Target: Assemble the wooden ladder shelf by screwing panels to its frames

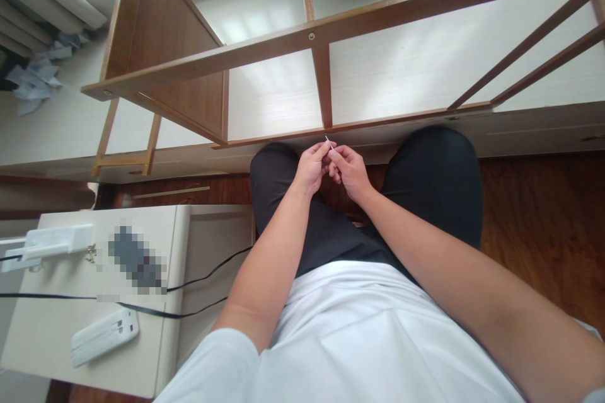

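Above my lap, in the head view, my left hand (312, 167) and my right hand (348, 170) meet with their fingertips together. Both are closed in a pinch around a thin, short, pale stick-like piece (329, 141), whose tip pokes out beyond the fingers. It is too small for me to make out its kind. Just past my fingertips runs the lower rail of a brown wooden frame (321, 89), lying on a pale surface. My curled fingers hide the lower end of the piece.
A wooden panel (165, 44) stands at the frame's left end. On my left, a cream bedside cabinet (146, 352) carries a white power bank (104, 335), a white power strip (59, 239), small brass-coloured bits (91, 254) and a blurred-out dark object (135, 258). Black cords (203, 278) reach toward me.
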The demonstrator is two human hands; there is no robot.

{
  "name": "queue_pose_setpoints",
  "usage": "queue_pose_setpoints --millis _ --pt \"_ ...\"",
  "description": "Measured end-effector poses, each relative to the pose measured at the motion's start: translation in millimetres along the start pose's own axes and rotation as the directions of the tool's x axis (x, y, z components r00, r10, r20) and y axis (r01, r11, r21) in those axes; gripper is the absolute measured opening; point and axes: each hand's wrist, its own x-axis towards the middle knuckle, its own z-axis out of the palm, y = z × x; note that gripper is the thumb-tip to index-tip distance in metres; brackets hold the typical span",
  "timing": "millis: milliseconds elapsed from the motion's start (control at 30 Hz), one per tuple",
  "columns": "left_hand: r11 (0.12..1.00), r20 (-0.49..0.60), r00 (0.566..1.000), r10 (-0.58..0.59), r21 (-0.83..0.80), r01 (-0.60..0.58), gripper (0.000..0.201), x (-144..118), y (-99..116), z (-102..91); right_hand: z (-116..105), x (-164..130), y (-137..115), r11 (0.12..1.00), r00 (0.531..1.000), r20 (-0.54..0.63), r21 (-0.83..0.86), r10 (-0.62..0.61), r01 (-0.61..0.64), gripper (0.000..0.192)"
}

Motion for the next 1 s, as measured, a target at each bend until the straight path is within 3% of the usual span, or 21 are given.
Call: queue_pose_setpoints --millis 233,567,1000 --pt "1.000 -0.056 0.998 0.007 -0.023 -0.009 0.019 0 3 2.7 2 2 -1 0.998 0.998 -0.011 -0.032 -0.063 0.063 0.047" --pt "0.999 -0.049 0.999 0.016 -0.047 -0.018 0.018 7 5 4.4 1 10 5 0.988 0.991 -0.037 -0.082 -0.132 0.129 0.047" --pt "0.998 -0.030 0.999 0.034 -0.043 -0.035 0.022 5 7 7.6 -8 4 10 0.909 0.966 -0.028 -0.346 -0.257 0.232 0.031"
